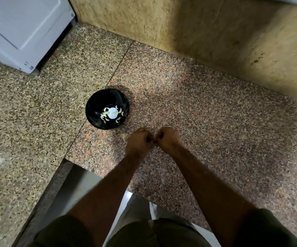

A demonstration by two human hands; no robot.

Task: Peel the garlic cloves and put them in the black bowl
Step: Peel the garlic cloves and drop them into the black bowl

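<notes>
Head view, looking down on the speckled pink-and-grey granite counter (206,122). Both my hands work close together near the counter's front edge, knuckles almost touching. Left hand (139,139) has its fingers curled in tight; right hand (169,138) likewise. Whatever they pinch sits in the gap between them and is hidden by the fingers. My guess is a garlic clove mid-peel, but I cannot see it, so I cannot tell what either hand holds.

Round glossy black bowl (107,109) stands just beyond and to the left of my left hand, near the seam where two counter slabs meet. Inside it: a scatter of pale peeled garlic cloves (103,116) ringed around a white round spot at the bottom, which may be a reflection or a disc; unclear. Roughly ten cloves, too small to count surely.

One scrap of papery tan garlic skin (124,136) lies on the counter, touching the outer side of my left hand.

Progress, as I judge it: a good part is done, given the cloves already in the bowl. No stock of unpeeled cloves shows anywhere on the counter, so how many remain is unknown.

White appliance (24,31) sits at the far left corner; yellowish stone backsplash (215,36) runs along the back.
</notes>
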